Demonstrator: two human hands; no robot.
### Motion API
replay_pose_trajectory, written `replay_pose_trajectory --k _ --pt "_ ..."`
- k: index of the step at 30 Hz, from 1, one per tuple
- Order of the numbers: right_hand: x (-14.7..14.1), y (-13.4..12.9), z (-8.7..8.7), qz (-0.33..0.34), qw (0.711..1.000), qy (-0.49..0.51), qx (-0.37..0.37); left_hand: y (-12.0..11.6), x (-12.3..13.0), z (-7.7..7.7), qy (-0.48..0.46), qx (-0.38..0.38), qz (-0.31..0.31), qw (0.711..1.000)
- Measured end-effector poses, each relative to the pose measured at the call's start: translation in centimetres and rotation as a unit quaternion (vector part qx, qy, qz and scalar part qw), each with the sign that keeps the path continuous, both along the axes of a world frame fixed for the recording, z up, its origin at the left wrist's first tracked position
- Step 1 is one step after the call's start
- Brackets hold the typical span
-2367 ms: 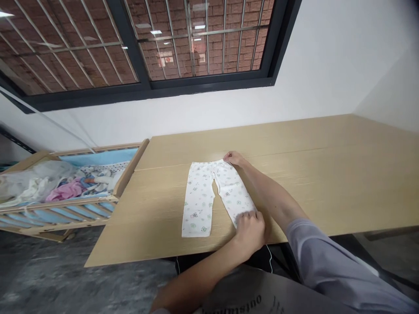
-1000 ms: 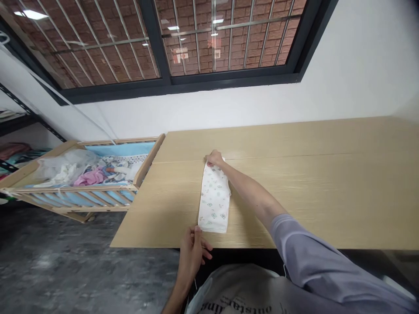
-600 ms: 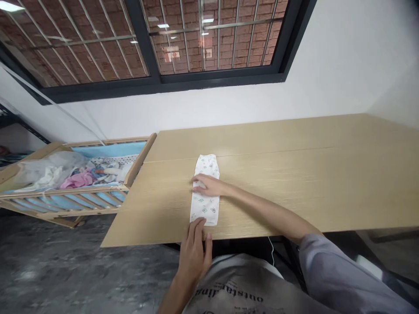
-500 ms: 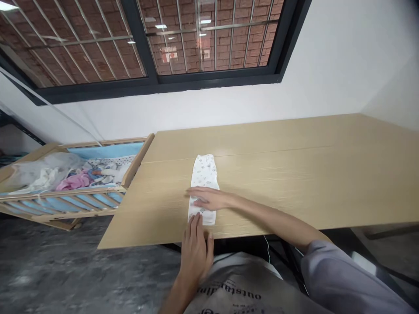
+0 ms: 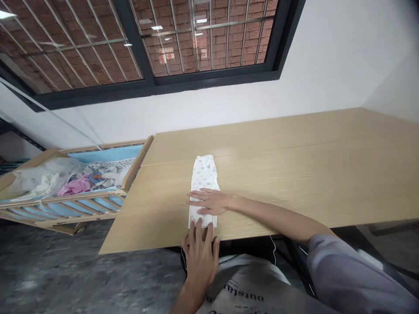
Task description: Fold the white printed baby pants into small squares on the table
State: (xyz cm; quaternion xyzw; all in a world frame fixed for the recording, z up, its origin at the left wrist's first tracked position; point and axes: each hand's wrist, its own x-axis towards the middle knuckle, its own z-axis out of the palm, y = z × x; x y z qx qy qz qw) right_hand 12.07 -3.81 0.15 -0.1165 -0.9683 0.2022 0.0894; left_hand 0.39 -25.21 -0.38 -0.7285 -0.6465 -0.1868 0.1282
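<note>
Touching pants (image 5: 204, 170), head view: both hands, palms down.
Right hand (image 5: 212, 202): mine's flat across the lower half, fingers spread.
Left hand (image 5: 200, 257): fingers fanned apart, fingertips at the pants' near end.
Pants position: white, printed, folded lengthwise, on the table's left part, near the front edge.
Table (image 5: 294, 161): tan, seam running lengthwise.
Room: wooden crib (image 5: 139, 165) at left, pink cloth (image 5: 76, 185) inside; dark-framed window (image 5: 152, 85) ahead; gray floor (image 5: 65, 261).
Vs 2.4 s ago: legs lay side by side, my right hand at the waist; now one strip, that hand lower.
</note>
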Motion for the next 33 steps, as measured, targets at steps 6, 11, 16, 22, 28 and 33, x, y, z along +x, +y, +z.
replay_pose_trajectory --k 6,11,16,22,28,33 --pt "-0.5 8.7 -0.5 -0.092 0.996 -0.02 -0.001 -0.1 0.2 -0.1 0.018 0.012 -0.009 1.0" --pt "-0.4 15.9 -0.2 -0.175 0.984 -0.042 -0.003 -0.4 0.2 -0.1 0.03 0.009 -0.004 1.0" --pt "-0.3 18.9 0.1 -0.18 0.983 -0.041 -0.008 -0.5 0.2 0.0 0.03 -0.009 -0.007 1.0" --pt "-0.6 16.5 1.2 -0.193 0.981 -0.004 0.007 -0.4 0.2 0.4 0.005 -0.009 -0.014 1.0" --pt "1.4 4.8 4.1 -0.113 0.987 0.112 0.019 1.3 -3.5 1.5 -0.09 -0.02 -0.036 0.995" --pt "5.6 -6.4 4.4 -0.022 0.996 0.08 -0.023 2.4 -7.0 2.2 -0.076 -0.025 -0.136 0.988"
